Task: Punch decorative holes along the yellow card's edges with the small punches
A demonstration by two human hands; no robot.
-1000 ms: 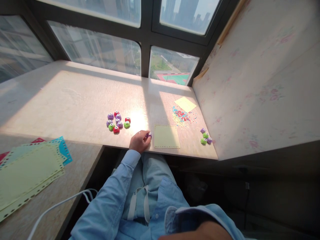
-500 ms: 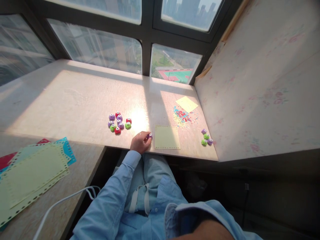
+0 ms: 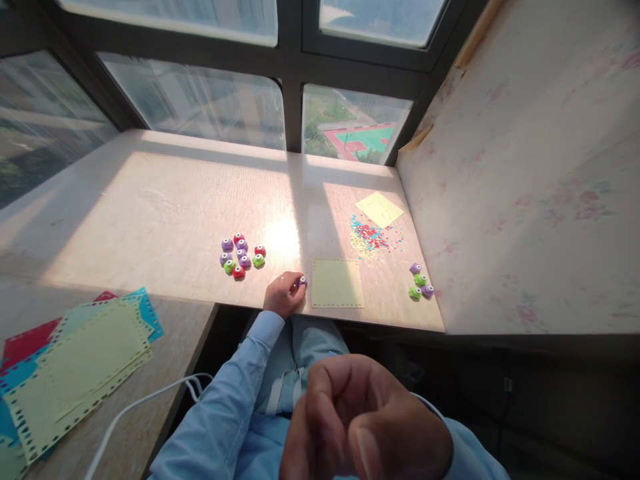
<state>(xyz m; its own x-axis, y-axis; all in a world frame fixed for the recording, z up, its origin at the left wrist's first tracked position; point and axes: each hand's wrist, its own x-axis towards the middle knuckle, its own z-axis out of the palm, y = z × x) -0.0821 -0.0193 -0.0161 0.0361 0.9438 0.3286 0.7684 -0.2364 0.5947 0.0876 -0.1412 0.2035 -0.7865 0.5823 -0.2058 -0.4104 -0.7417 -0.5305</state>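
Note:
My left hand rests at the table's front edge, fingers closed on a small purple punch, just left of a pale green paper sheet with a punched border. My right hand is raised close to the camera, low in the view, fingers curled into a loose fist with nothing visible in them. A cluster of several purple, red and green punches lies on the table to the left of my left hand.
Another few punches sit near the right wall. Coloured paper confetti and a yellow sheet lie farther back. Punched coloured sheets are stacked on the lower left surface, with a white cable beside them. Windows line the back.
My right hand has come up into view close to the camera. The view has tilted slightly. My left hand stays on the purple punch.

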